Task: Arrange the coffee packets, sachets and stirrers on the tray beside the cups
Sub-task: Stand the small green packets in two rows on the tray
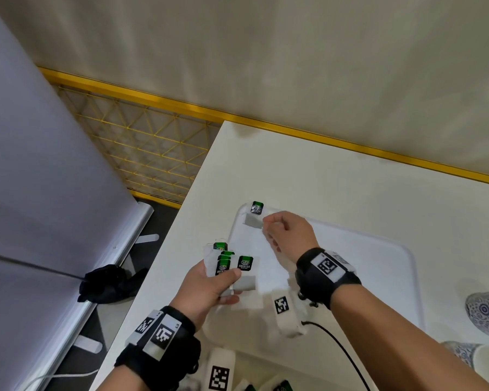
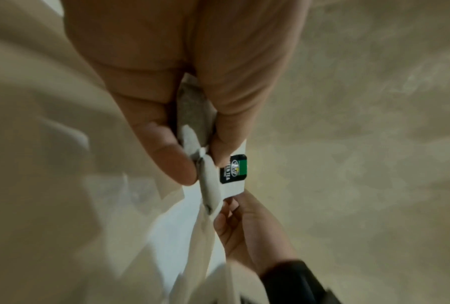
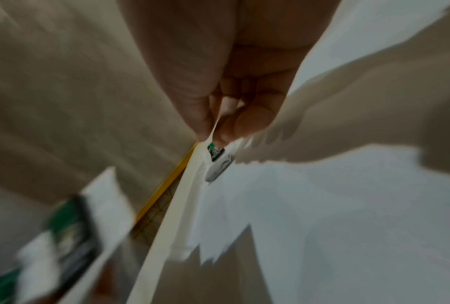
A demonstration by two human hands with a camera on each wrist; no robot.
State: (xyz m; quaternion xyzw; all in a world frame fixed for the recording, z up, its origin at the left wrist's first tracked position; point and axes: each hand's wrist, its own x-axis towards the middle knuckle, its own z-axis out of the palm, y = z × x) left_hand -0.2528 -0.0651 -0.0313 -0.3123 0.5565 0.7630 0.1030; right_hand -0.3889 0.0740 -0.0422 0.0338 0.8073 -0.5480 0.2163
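Our right hand (image 1: 287,231) pinches one tea sachet (image 1: 253,221) at the far left corner of the white tray (image 1: 390,266), its green tag (image 1: 256,207) over the rim. Our left hand (image 1: 209,286) grips a fanned bunch of sachets (image 1: 226,266) above the bench (image 1: 308,165). We judge the risks to be strings tangling — tags dragging neighbours — and loose sachets slipping out of that crowded grip.

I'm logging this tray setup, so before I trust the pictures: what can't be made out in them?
- Tea bags in the left hand: count unclear, they overlap in the head view.
- Patterned cups: cut off by the right edge.
- Right hand pinch on the tea bag at the tray corner: right wrist view blurred.
- Stirrers: none visible.
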